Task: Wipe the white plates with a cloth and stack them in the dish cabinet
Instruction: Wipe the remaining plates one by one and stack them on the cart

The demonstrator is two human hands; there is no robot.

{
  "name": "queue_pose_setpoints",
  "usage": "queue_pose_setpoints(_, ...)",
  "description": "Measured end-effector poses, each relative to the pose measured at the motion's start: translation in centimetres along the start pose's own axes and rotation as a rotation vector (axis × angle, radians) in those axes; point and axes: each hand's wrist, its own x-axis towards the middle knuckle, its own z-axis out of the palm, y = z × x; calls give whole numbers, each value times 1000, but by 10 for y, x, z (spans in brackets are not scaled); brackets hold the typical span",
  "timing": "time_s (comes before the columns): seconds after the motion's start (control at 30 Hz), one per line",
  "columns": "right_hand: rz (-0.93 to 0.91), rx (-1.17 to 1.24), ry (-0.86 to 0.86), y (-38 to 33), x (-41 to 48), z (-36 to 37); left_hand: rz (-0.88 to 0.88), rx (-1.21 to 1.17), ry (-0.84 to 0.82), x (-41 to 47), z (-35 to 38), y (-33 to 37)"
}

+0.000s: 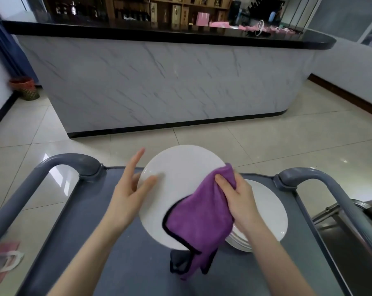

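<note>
Our left hand [130,189] holds a white plate [180,184] by its left rim: the thumb lies across the plate's face, while the other fingers are stretched out straight behind the rim, so the hand is partly spread rather than curled tight. The plate is tilted up toward us, lifted clear of the cart top. Our right hand [236,199] is closed on a purple cloth [200,223], fingers bunched over a fold of it, and presses the cloth against the right and lower part of the plate's face. The cloth has a dark trim along its edge; its loose end hangs below the plate's lower rim and reaches the cart top near the middle.

Just to the right of the held plate, partly hidden by our right wrist, sits a stack of white plates [270,212] on the grey cart [91,221], near its right edge and toward the far side. A curved grey handle rises at the far left corner [72,162] of the cart and another at the far right corner [304,175].

Beyond the cart's far edge lies a pale tiled floor [287,137], and past it stands a marble-patterned counter [159,82] with a black top. A small basket [28,88] sits on the floor by the counter's left end.
</note>
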Motion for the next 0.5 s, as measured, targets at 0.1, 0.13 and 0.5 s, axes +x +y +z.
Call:
queue_pose_setpoints(0.1,-120,-323,-356,-22,14,-3,69,248,-247,19,-4,17)
queue_pose_setpoints(0.13,-128,-402,-417,-26,18,0,94,320,-303,21,-2,21)
queue_pose_setpoints(0.5,42,-142,-168,9,-12,0,28,143,50,0,7,-9)
